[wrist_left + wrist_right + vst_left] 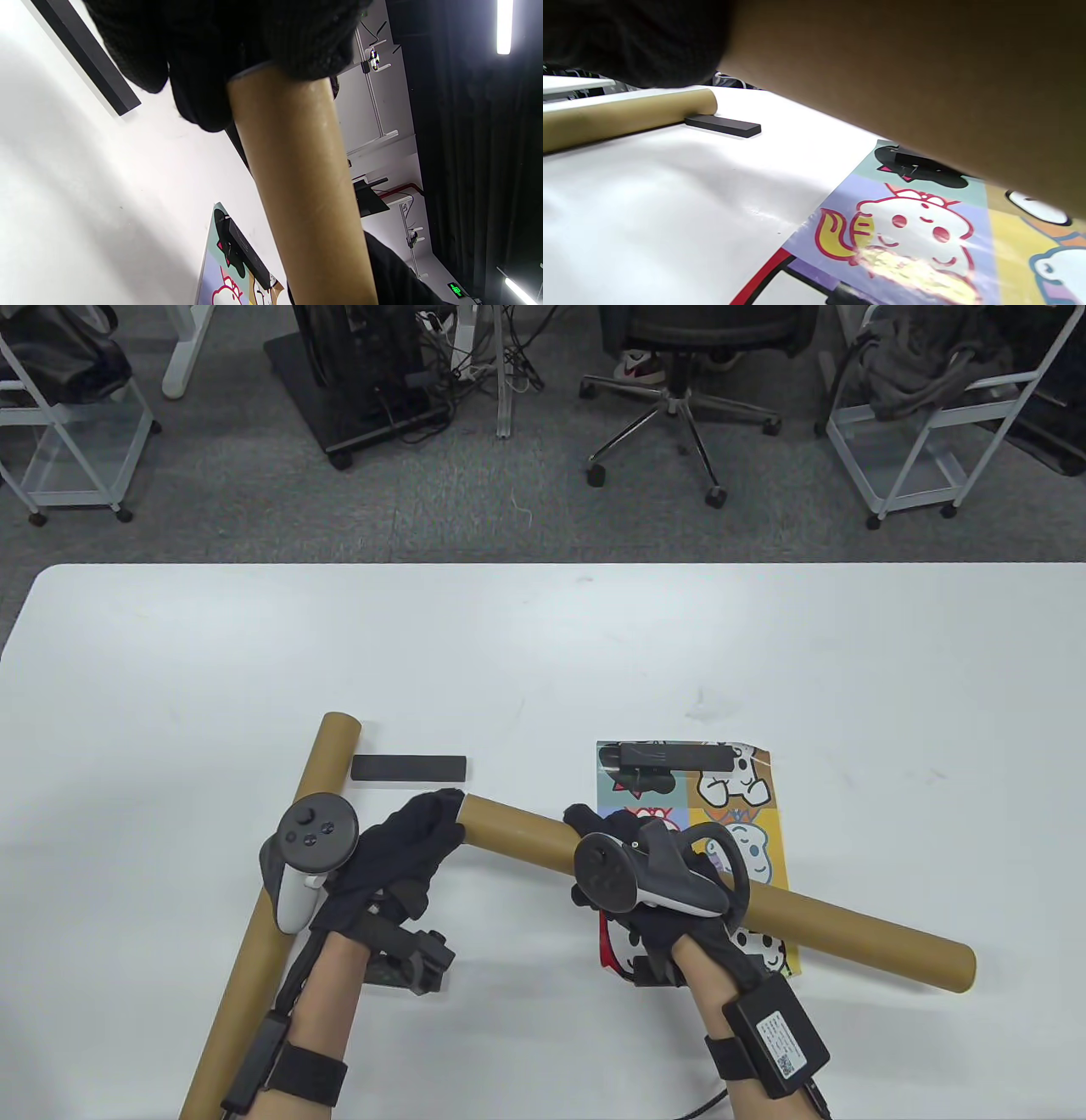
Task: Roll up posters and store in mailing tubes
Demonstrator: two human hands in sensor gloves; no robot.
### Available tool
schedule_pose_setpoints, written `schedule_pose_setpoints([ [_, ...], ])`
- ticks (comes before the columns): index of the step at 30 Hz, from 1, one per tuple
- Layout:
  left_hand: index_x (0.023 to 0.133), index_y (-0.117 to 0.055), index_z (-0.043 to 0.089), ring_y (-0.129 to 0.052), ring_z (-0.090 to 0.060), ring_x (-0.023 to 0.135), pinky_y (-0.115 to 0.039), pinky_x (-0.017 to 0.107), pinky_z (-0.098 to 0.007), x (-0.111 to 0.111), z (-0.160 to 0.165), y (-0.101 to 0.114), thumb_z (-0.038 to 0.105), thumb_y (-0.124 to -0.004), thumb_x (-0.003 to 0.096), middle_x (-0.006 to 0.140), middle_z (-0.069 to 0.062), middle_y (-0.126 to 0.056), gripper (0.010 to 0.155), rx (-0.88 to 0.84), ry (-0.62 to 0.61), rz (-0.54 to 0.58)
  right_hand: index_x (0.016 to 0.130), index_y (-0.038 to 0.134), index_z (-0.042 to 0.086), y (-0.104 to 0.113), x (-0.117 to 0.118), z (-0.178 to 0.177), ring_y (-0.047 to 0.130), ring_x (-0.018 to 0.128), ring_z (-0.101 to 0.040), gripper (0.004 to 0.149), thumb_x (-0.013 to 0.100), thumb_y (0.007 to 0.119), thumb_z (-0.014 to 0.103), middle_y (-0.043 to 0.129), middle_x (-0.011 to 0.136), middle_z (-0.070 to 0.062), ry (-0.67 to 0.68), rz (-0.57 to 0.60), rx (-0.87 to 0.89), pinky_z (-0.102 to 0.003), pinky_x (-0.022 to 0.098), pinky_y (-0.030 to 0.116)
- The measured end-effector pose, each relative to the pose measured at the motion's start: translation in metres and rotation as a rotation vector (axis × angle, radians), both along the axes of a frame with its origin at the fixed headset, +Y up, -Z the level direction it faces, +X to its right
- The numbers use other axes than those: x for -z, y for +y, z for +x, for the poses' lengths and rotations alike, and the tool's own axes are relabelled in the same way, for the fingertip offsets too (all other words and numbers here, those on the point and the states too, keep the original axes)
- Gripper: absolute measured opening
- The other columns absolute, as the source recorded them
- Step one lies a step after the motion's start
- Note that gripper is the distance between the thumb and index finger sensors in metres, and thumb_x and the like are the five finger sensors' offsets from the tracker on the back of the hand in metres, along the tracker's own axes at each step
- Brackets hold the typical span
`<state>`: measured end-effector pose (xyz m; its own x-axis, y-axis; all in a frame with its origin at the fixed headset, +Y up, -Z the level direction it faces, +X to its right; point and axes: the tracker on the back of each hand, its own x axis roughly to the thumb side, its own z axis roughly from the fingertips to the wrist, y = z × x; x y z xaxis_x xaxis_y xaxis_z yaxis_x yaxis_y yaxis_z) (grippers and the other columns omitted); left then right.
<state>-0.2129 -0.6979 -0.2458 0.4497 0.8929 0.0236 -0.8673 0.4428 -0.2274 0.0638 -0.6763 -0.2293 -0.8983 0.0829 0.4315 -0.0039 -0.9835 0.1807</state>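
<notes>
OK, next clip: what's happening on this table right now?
A person holds one mailing tube in both hands above the flat poster. The left hand grips the tube's end and the right hand wraps its middle. The poster is not yet rolled, and a black bar lies on its far edge. A second tube and another black bar lie to the left.

The left hand (399, 857) grips the near end of the cardboard tube (848, 929), its fingers curled over the end. The right hand (653, 874) grips the same tube further along, near its middle. Both forearms reach up from below the tube.
</notes>
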Motion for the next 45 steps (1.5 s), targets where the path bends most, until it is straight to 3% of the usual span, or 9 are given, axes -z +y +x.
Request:
schedule_pose_setpoints([
  [4,0.095,-0.078,0.013,-0.092,-0.034,0.093,-0.068,0.079,-0.055,-0.001,0.002,-0.003,0.043,-0.073,0.0560,0.115,-0.017,-0.072,0.049,-0.028,0.025,-0.039,0.113,0.036,0.012,-0.003,0.002,0.005,0.079,0.088,-0.052,0.079,0.049,0.076,0.036,0.067,0.107,-0.025,0.005,-0.042,0.048,-0.071,0.064,0.069],
  [7,0.091,-0.082,0.012,-0.094,-0.035,0.091,-0.070,0.078,-0.055,-0.002,0.006,-0.002,0.048,-0.074,0.0537,0.113,-0.017,-0.075,0.052,0.019,0.078,-0.035,0.111,0.043,0.015,-0.004,0.003,0.005,0.082,0.086,-0.049,0.080,0.044,0.082,0.037,0.071,0.104,-0.024,-0.016,0.018,0.045,-0.069,0.062,0.072],
  [11,0.096,-0.080,0.013,-0.093,-0.033,0.091,-0.070,0.078,-0.057,-0.005,0.010,0.002,0.039,-0.078,0.0544,0.114,-0.016,-0.073,0.049,0.018,0.097,-0.016,0.108,0.051,0.017,-0.002,0.003,0.006,0.083,0.081,-0.042,0.084,0.038,0.089,0.043,0.072,0.098,-0.018,-0.039,0.131,-0.012,-0.068,0.062,0.075],
  [13,0.096,-0.079,0.013,-0.093,-0.032,0.091,-0.071,0.078,-0.057,-0.005,0.012,0.004,0.038,-0.078,0.0538,0.114,-0.015,-0.073,0.049,0.027,0.104,0.015,0.108,0.049,0.019,0.001,0.004,0.006,0.083,0.082,-0.042,0.083,0.040,0.089,0.043,0.071,0.099,-0.018,-0.053,0.119,-0.018,-0.061,0.059,0.081],
  [18,0.096,-0.078,0.012,-0.092,-0.033,0.092,-0.068,0.078,-0.058,-0.004,0.011,0.003,0.037,-0.077,0.0549,0.114,-0.016,-0.072,0.048,0.048,0.086,0.005,0.109,0.045,0.022,-0.002,0.004,0.006,0.091,0.084,-0.041,0.083,0.040,0.086,0.046,0.079,0.102,-0.016,-0.045,0.089,-0.020,-0.057,0.061,0.079],
  [27,0.094,-0.080,0.009,-0.090,-0.038,0.093,-0.066,0.078,-0.061,-0.005,0.006,0.001,0.038,-0.076,0.0557,0.115,-0.019,-0.071,0.048,-0.047,0.109,-0.031,0.110,0.041,0.022,-0.002,0.000,-0.001,0.085,0.086,-0.043,0.081,0.042,0.082,0.042,0.076,0.103,-0.015,-0.036,0.109,-0.022,-0.061,0.065,0.071],
  [32,0.093,-0.079,0.007,-0.091,-0.038,0.093,-0.068,0.078,-0.060,-0.002,0.009,0.005,0.035,-0.073,0.0562,0.114,-0.021,-0.070,0.047,0.064,-0.015,0.011,0.109,0.041,0.023,-0.003,0.000,0.004,0.083,0.088,-0.043,0.081,0.042,0.083,0.040,0.074,0.104,-0.015,-0.038,0.103,-0.023,-0.061,0.067,0.069],
  [45,0.092,-0.081,0.006,-0.091,-0.038,0.094,-0.067,0.080,-0.059,0.002,-0.001,0.001,0.031,-0.071,0.0571,0.114,-0.020,-0.071,0.044,-0.020,-0.083,-0.032,0.109,0.042,0.023,-0.003,-0.002,0.006,0.084,0.087,-0.042,0.081,0.042,0.083,0.041,0.076,0.104,-0.014,-0.004,0.090,0.000,-0.061,0.066,0.070],
])
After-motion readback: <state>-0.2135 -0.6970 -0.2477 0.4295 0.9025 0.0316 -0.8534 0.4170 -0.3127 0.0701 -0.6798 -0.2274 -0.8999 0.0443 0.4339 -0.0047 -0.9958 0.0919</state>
